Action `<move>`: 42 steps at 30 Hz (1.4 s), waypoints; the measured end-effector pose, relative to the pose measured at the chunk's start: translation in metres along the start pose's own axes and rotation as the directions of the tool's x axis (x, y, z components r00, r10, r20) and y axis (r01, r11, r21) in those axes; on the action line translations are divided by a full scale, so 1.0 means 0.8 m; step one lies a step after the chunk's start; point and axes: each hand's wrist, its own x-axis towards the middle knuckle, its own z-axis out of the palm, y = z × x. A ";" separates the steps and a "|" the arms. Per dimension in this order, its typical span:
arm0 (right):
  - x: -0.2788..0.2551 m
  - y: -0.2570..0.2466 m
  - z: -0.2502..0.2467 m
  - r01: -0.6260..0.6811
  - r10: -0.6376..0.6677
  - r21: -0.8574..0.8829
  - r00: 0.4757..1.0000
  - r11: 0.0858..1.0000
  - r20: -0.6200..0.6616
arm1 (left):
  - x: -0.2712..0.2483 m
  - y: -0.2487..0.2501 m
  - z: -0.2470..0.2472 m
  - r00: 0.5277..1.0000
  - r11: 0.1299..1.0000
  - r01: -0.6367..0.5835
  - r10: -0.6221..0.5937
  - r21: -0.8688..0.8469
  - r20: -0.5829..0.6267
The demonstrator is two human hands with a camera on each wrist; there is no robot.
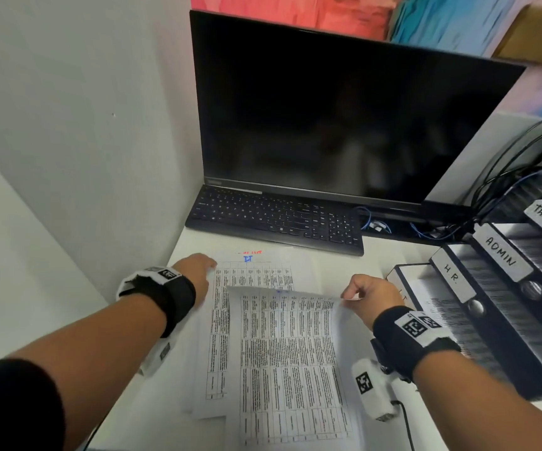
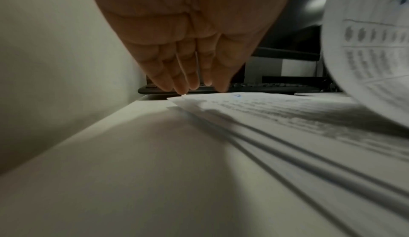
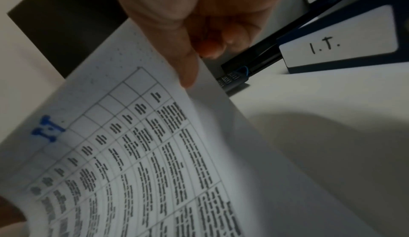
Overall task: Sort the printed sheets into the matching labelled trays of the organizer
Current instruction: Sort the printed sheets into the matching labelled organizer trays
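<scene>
left of the keyboard's [image 1: 276,219] near edge, the left hand [image 1: 194,275] lies flat, fingers straight, pressing the stack's [image 1: 250,278] far corner to the counter [image 1: 338,258]. below the keyboard, the top sheet [image 1: 292,359], marked "it" in blue, curls up by its corner, pinched in the right hand [image 1: 372,299]. right of the keyboard stand the trays [image 1: 497,288]. a one-corner pinch may let the sheet fold, catch the i.t. tray's [image 3: 338,48] rim, or drag sheets beneath.

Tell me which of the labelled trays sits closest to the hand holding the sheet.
The I.T. tray, lowest and frontmost in the organizer, just beyond the right hand; H.R., ADMIN and TASK LIST step back farther away.
</scene>
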 end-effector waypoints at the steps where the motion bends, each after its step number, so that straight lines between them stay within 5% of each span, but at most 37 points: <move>1: 0.000 -0.001 0.000 -0.010 0.010 -0.003 1.000 1.000 0.006 | 0.005 0.001 0.001 1.000 1.000 0.000 0.000 0.014 -0.011; 15: 0.002 -0.001 0.008 -0.061 0.061 0.027 0.998 0.998 0.028 | 0.052 0.014 0.003 0.994 0.896 -0.092 0.055 0.435 0.097; 25: 0.007 0.001 0.010 -0.052 0.053 -0.033 0.998 0.998 0.044 | 0.050 0.011 0.002 0.996 0.874 -0.085 0.077 0.478 0.036; 34: 0.011 -0.004 0.010 -0.047 0.051 -0.072 0.997 0.996 0.051 | 0.037 0.009 0.006 0.994 0.911 -0.096 0.112 0.401 -0.015; 42: 0.017 -0.007 0.014 -0.025 0.029 -0.081 0.998 0.996 0.051 | 0.013 0.011 0.015 0.992 0.989 -0.072 0.057 -0.129 -0.111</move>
